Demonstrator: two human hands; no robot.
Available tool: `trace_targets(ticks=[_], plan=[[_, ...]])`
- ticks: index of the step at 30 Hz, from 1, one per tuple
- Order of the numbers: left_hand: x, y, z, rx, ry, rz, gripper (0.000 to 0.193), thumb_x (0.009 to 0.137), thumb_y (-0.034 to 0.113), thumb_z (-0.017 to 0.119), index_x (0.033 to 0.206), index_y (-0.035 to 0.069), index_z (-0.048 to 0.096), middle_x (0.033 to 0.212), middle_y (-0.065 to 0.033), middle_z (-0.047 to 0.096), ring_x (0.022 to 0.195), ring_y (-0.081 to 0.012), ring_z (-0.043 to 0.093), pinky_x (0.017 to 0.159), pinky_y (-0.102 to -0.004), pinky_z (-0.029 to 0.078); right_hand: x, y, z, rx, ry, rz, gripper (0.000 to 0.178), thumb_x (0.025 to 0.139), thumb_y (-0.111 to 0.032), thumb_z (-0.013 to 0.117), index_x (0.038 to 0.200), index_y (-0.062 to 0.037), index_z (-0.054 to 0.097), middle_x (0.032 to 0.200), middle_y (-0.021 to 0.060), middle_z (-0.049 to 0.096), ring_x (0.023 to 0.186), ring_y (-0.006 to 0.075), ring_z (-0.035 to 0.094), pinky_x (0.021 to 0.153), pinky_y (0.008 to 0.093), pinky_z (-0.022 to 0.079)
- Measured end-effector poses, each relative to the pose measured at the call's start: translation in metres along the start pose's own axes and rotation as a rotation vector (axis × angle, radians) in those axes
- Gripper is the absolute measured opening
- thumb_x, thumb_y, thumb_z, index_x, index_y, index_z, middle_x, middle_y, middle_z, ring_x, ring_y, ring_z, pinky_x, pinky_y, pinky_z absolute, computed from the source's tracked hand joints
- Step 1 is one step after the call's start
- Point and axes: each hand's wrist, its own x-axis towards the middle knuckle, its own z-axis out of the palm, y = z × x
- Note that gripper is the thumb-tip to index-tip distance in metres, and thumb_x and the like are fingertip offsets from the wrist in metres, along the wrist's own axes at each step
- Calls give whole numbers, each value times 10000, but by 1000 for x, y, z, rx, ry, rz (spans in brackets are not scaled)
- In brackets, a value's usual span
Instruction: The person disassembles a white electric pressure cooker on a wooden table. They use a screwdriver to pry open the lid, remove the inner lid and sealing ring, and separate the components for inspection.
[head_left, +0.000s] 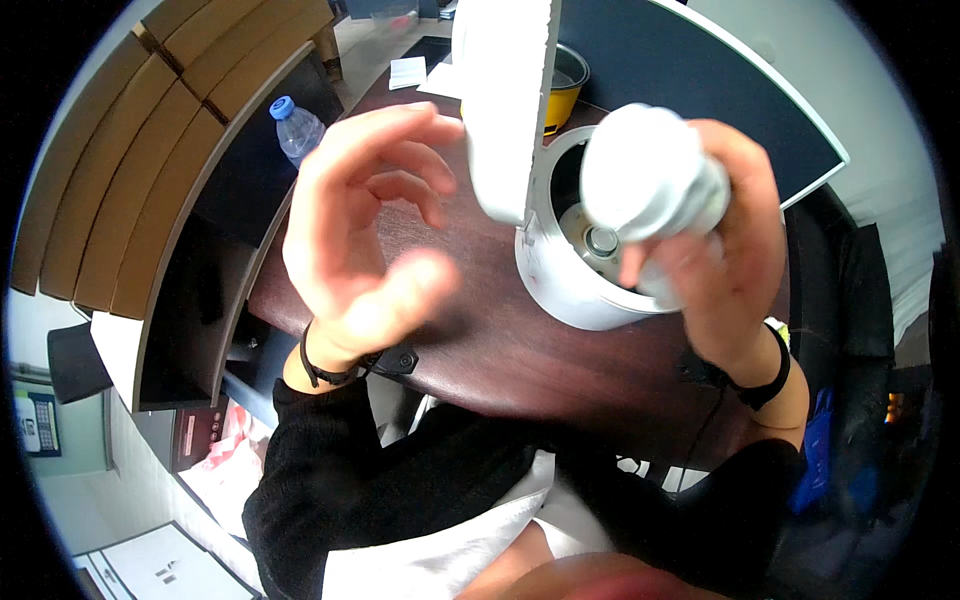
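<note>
My right hand (735,255) grips a crumpled white cloth or paper wad (650,175) and holds it over the open mouth of a white round cooker (560,285). The cooker's white lid (505,100) stands raised behind it, and its bare metal floor (600,238) shows inside. My left hand (365,235) hovers to the left of the cooker above the dark wooden table (490,340), fingers spread and curled, holding nothing. Both wrists wear dark bands and black sleeves.
A yellow pot with a metal inside (563,85) stands behind the lid. A clear plastic bottle with a blue cap (297,128) sits at the table's left edge. White papers (408,72) lie at the far end. Brown shelving (150,170) runs along the left.
</note>
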Motion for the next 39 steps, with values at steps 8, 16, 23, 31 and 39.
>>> trace_targets(ticks=[8,16,23,31,39], plan=[[-13,16,-6,-80,40,12,624,714,241,760,1175,-80,488,1081,-220,577,956,-286,599,797,-365,506,6,-10,29,30,-256,-54,552,785,-119,704,1226,38,411,1004,107,571,749,91,603,640,181,472],[4,-25,-6,-110,163,-408,413,877,106,593,1258,-3,477,1025,-151,616,794,-174,641,623,-268,562,24,37,2,49,-39,432,212,859,-198,599,911,8,595,707,41,587,602,91,581,537,230,471],[4,-27,11,-41,106,-372,478,869,138,620,1289,-26,459,1193,-150,574,1081,-184,559,917,-306,445,31,67,15,-64,-179,308,223,820,-177,534,927,0,616,800,145,648,751,241,630,685,339,488],[-13,-13,35,-132,46,-311,765,805,242,692,1366,-48,260,1265,-163,465,1121,-224,503,946,-346,403,30,53,18,-57,-360,105,348,860,-245,549,1090,14,513,956,169,587,872,276,574,777,348,454],[-9,-5,45,86,65,-402,670,714,97,736,1261,-63,383,1146,-149,534,1031,-204,550,898,-320,437,29,50,-11,-122,-455,181,333,748,-35,532,1075,0,481,982,148,553,965,250,568,786,318,478]])
